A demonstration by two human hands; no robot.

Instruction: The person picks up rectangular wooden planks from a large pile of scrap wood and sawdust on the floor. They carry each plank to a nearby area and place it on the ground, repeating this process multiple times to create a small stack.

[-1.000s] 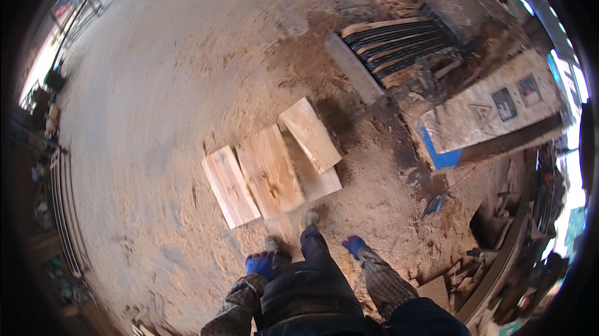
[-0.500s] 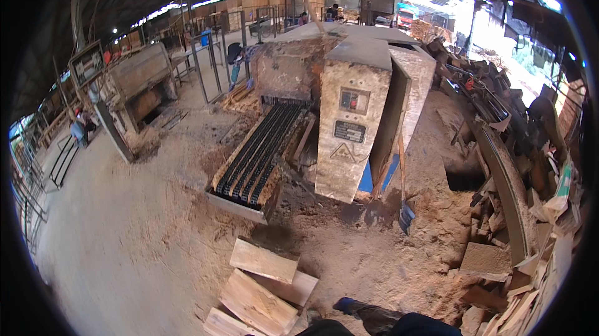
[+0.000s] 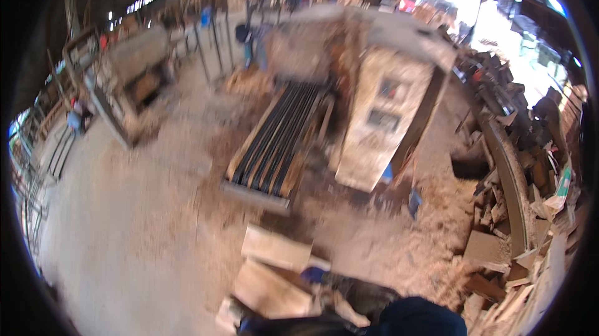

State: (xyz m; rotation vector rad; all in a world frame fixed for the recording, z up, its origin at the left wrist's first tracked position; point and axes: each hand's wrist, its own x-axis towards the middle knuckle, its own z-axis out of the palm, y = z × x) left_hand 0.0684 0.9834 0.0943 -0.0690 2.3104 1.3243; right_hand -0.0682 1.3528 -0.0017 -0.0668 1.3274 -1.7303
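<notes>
Several pale wooden boards (image 3: 271,286) lie overlapped on the dusty ground at the bottom of the head view. My right hand (image 3: 315,274), apparently in a blue glove, is at the right-hand edge of these boards, with a dark, dirty sleeve behind it. Motion blur hides its fingers, and I cannot make out whether it touches the wood. A dark, smeared shape low at the left end of the boards seems to be my left hand (image 3: 232,312). Its fingers do not show clearly.
Ahead stands a chain conveyor (image 3: 268,142) feeding a large dusty machine, with a tall metal cabinet (image 3: 382,117) beside it. A shovel (image 3: 414,204) leans there. Scrap wood (image 3: 493,252) is heaped along the right around a long metal beam. Another person (image 3: 246,43) is beyond the conveyor.
The view has shifted and blurred, with the machine now farther right. My right hand has moved left and forward to the boards. A dark shape has appeared at their left end.
</notes>
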